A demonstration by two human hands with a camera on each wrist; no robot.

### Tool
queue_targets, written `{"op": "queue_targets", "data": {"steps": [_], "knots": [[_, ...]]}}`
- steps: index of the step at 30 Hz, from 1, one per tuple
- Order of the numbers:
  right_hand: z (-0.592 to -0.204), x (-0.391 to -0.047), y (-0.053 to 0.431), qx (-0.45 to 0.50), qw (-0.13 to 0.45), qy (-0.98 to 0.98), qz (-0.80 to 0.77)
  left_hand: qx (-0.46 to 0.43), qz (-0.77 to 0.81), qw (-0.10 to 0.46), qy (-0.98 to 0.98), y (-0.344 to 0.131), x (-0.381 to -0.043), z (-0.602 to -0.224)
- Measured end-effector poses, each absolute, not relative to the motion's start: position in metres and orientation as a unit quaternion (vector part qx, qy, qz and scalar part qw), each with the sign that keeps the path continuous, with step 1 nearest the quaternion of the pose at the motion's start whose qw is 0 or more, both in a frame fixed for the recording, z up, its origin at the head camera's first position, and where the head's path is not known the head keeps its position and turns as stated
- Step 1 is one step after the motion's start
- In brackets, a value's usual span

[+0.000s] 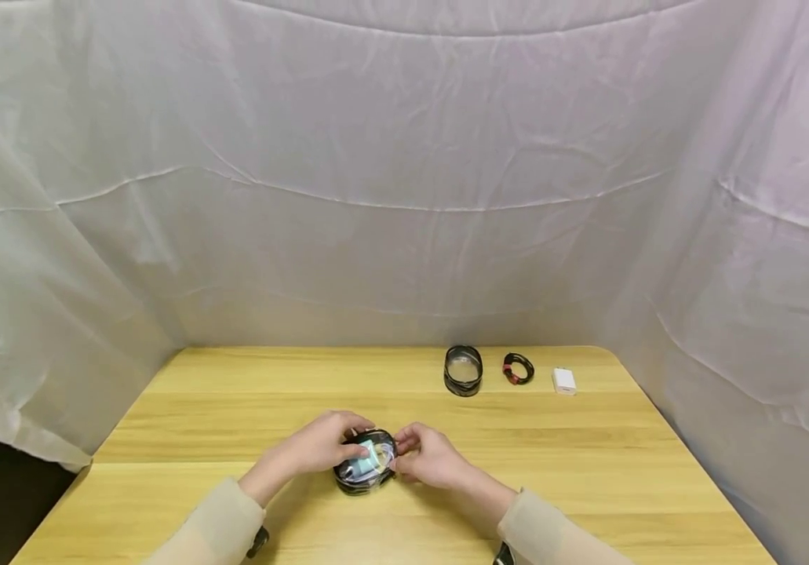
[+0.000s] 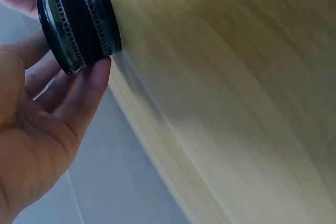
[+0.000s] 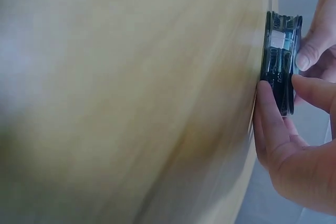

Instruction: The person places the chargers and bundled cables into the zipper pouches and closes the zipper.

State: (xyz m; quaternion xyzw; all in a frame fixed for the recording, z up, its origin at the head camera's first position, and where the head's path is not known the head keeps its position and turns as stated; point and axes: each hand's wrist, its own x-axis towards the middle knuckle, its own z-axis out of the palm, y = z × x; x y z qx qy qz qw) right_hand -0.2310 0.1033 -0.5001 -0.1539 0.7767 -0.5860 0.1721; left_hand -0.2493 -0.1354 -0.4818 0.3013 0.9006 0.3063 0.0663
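A small oval clear pouch (image 1: 350,480) with black trim is between both hands, low over the front middle of the table. Through its clear top show a pale blue-green piece and something whitish. My left hand (image 1: 319,445) grips its left side, thumb on top and fingers over the far edge. At the right end, my right hand (image 1: 435,455) pinches the pouch between thumb and fingers. The left wrist view has the pouch (image 2: 79,19) on edge, with two toothed-looking rows along its black side wall. In the right wrist view, a white block shows inside the pouch (image 3: 281,72).
Toward the back right of the wooden table (image 1: 235,408) stands another clear, black-trimmed oval pouch (image 1: 463,384). Beside it lie a coiled black cable (image 1: 527,365) with red parts and a white charger block (image 1: 564,380). Grey-white cloth (image 1: 404,259) hangs behind and at the sides.
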Motion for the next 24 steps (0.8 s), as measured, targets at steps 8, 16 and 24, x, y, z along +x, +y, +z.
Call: {"op": "queue_targets", "data": {"steps": [8, 16, 24], "knots": [[-0.504, -0.245, 0.096, -0.141, 0.16, 0.766, -0.606, 0.246, 0.361, 0.061, 0.897, -0.136, -0.255, -0.486], [-0.508, -0.261, 0.083, -0.103, 0.123, 0.773, -0.614, 0.192, 0.378, 0.027, 0.905, -0.138, -0.268, -0.492], [-0.508, -0.279, 0.072, -0.091, 0.097, 0.783, -0.607, 0.118, 0.39, -0.013, 0.913, -0.136, -0.281, -0.495]]}}
